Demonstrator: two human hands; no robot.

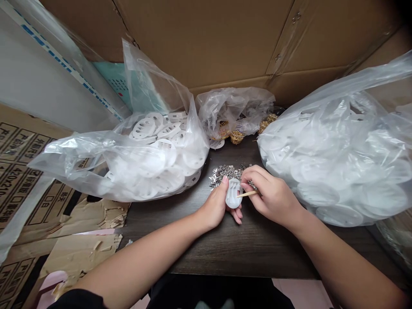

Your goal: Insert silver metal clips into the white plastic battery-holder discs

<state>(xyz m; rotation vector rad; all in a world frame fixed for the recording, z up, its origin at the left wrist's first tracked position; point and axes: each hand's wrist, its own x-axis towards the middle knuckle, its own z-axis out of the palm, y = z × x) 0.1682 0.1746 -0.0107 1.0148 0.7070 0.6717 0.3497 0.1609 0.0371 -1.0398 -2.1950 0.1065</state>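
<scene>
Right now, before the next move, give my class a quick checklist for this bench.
1. Left hand grips the white plastic disc: ok.
2. Right hand pinches the wooden stick: ok.
3. Stick tip on the disc: ok.
4. Silver metal bits within reach, just beyond the hands: ok.
5. Anything picked up on the stick tip: cannot tell, too small.

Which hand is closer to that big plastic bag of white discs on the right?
The right hand is nearer, holding a wooden stick close beside the bag. The left hand, holding a white plastic piece, is farther away, beyond the right hand.
</scene>
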